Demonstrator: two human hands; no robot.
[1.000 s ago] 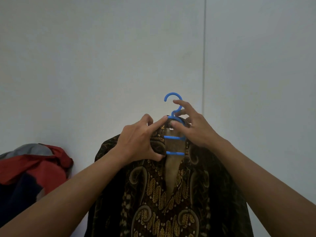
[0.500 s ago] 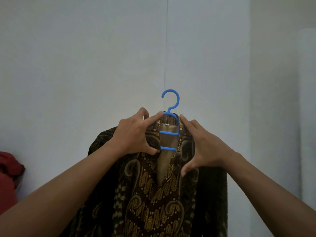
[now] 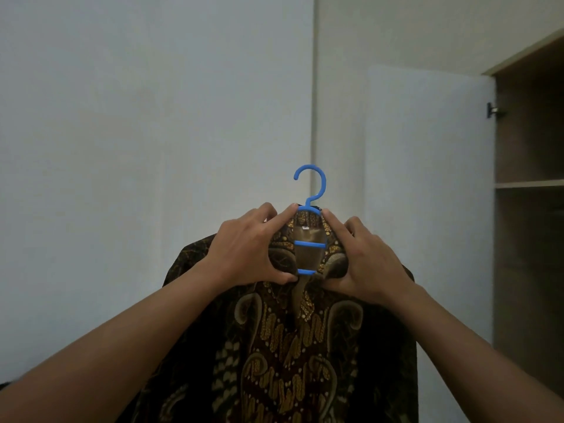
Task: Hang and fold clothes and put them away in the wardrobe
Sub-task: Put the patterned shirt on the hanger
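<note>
**Shirt on its hanger, wardrobe off to the right**

A dark batik shirt hangs on a blue hanger, held up at chest height in front of a pale wall. Both hands work at the collar. The left hand has a closed grip on its side of the collar, forefinger along the top edge and thumb tucked under near the lower blue bar. The right hand mirrors it on the other side, fingers curled round the fabric. Whether either grip also catches the plastic beneath cannot be told, since the cloth hides the hanger's arms.

The hook stands upright and free above the two forefingers, its open side facing the person's left. The hanger's long axis runs left to right across the view, square to the person.

The wardrobe lies to the right of the hands and well apart from them, its door swung open towards the camera and a shelf showing inside. No rail is visible in the part that shows.

The right hand is the nearer one to the wardrobe. The shirt looks ready to go in, and the carry would need to go rightward past the door's edge, with the hook turned to suit whatever rail is there.
</note>
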